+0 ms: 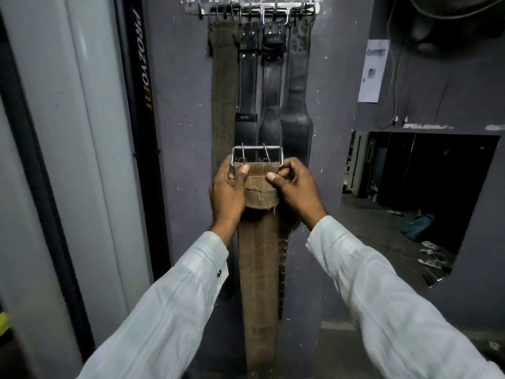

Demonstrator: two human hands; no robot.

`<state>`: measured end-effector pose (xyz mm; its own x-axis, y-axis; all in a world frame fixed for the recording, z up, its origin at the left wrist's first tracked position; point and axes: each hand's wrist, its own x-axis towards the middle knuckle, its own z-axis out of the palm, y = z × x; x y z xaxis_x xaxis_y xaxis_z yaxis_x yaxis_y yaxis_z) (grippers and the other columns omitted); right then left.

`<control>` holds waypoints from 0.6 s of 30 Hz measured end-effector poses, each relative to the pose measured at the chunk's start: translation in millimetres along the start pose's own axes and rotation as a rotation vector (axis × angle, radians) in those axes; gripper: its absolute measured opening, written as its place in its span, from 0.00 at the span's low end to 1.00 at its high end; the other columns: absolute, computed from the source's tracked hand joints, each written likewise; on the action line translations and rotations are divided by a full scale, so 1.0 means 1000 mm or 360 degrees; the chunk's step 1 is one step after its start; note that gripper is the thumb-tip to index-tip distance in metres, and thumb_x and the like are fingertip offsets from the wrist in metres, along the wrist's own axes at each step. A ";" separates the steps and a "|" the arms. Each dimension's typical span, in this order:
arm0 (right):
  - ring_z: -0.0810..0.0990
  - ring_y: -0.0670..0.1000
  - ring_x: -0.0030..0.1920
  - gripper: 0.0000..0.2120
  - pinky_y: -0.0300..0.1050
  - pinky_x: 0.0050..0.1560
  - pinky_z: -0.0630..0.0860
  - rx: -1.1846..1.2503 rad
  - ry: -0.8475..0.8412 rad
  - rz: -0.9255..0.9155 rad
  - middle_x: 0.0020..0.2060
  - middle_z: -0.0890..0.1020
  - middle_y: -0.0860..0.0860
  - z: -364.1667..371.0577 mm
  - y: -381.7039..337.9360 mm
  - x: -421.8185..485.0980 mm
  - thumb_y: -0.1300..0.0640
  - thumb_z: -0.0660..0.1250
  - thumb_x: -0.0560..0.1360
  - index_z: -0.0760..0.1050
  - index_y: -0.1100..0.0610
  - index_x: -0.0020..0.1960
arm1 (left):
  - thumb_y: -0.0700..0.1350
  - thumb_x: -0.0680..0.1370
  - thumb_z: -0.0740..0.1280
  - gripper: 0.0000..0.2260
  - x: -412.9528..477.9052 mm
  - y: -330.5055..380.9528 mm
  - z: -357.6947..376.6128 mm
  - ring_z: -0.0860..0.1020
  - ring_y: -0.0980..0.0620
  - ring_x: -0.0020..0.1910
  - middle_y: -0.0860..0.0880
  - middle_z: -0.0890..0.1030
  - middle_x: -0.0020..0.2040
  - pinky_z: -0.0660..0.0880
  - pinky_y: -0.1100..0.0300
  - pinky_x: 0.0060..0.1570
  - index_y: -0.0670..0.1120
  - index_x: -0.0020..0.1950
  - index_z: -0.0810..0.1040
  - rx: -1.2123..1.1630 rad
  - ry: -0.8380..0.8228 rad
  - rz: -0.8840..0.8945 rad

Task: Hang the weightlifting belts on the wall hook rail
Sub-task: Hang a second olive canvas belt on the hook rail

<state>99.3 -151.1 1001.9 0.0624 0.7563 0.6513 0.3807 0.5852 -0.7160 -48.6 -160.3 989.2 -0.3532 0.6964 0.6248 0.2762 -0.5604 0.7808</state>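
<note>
Gym, at the wall: a person is gripping a worn brown weightlifting belt at its buckle end, with both hands curling round the stitched fold. The left hand is pinching the left edge with its thumb on the front face, and the right hand is pinching the right edge likewise. The steel double-prong buckle is standing just above both hands, and the rest of the belt is hanging straight down below them. High above the hands, the wall hook rail is already carrying an olive canvas belt and three black leather belts, all hanging behind the held one.

The step in hand appears to be the lift to the rail. A clean hang is probably calling for the buckle frame to be kept upright and square to the wall, with the prongs clear of the opening. The frame's top bar should be going over a free hook before either grip is loosening. Which hook is free is hard to tell; the rail's left end is looking likeliest.
</note>
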 end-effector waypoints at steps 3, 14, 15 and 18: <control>0.81 0.48 0.40 0.09 0.51 0.49 0.80 0.0056 -0.0121 -0.0052 0.36 0.79 0.48 0.007 -0.003 0.021 0.58 0.72 0.75 0.74 0.58 0.51 | 0.53 0.80 0.66 0.22 0.025 -0.013 -0.005 0.80 0.56 0.52 0.50 0.82 0.56 0.72 0.77 0.44 0.51 0.73 0.70 -0.0026 -0.0043 0.0031; 0.84 0.53 0.50 0.12 0.56 0.58 0.81 0.0216 -0.0045 -0.0188 0.42 0.83 0.50 0.100 -0.007 0.150 0.58 0.73 0.74 0.76 0.51 0.56 | 0.48 0.79 0.68 0.23 0.183 -0.054 -0.021 0.80 0.50 0.59 0.49 0.80 0.63 0.79 0.56 0.58 0.51 0.73 0.70 -0.0142 -0.0018 0.0087; 0.84 0.53 0.50 0.12 0.56 0.58 0.81 0.0222 -0.0040 -0.0204 0.43 0.84 0.51 0.112 -0.008 0.166 0.59 0.73 0.74 0.76 0.52 0.56 | 0.48 0.78 0.69 0.22 0.206 -0.061 -0.023 0.80 0.50 0.59 0.49 0.80 0.62 0.79 0.54 0.58 0.51 0.73 0.71 -0.0141 -0.0001 0.0104; 0.83 0.51 0.47 0.13 0.57 0.57 0.81 0.0249 0.0002 -0.0276 0.41 0.83 0.50 0.141 -0.012 0.210 0.60 0.73 0.74 0.76 0.51 0.56 | 0.51 0.76 0.69 0.16 0.265 -0.071 -0.027 0.82 0.50 0.54 0.51 0.83 0.54 0.81 0.49 0.55 0.59 0.64 0.76 -0.0107 0.0034 0.0138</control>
<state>-22.7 42.2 1112.2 0.0101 0.6402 0.7682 0.2382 0.7446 -0.6236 -185.7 52.0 1098.7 -0.3495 0.6348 0.6891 0.2459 -0.6475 0.7213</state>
